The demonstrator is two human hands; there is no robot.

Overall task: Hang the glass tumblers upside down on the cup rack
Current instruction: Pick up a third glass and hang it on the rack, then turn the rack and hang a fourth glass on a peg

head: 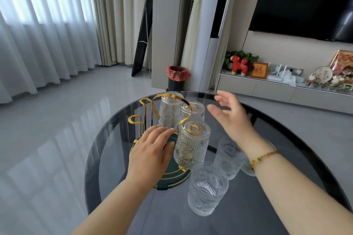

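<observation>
A gold wire cup rack (147, 118) on a dark teal round base (172, 175) stands on the round glass table (118, 156). Three ribbed glass tumblers hang upside down on it: one at the back left (169, 112), one at the back right (193, 112), one in front (192, 145). Upright tumblers stand to the right: a near one (207, 189), one behind it (228, 158), and a third (248, 170) mostly hidden by my right wrist. My left hand (150, 152) rests flat on the base, fingers apart, beside the front tumbler. My right hand (231, 116) hovers open, right of the rack, holding nothing.
Two empty gold hooks (134, 120) stick up on the rack's left side. Beyond the table a bin with a red liner (176, 77) stands on the grey floor. A low cabinet with ornaments (286, 82) runs along the right wall.
</observation>
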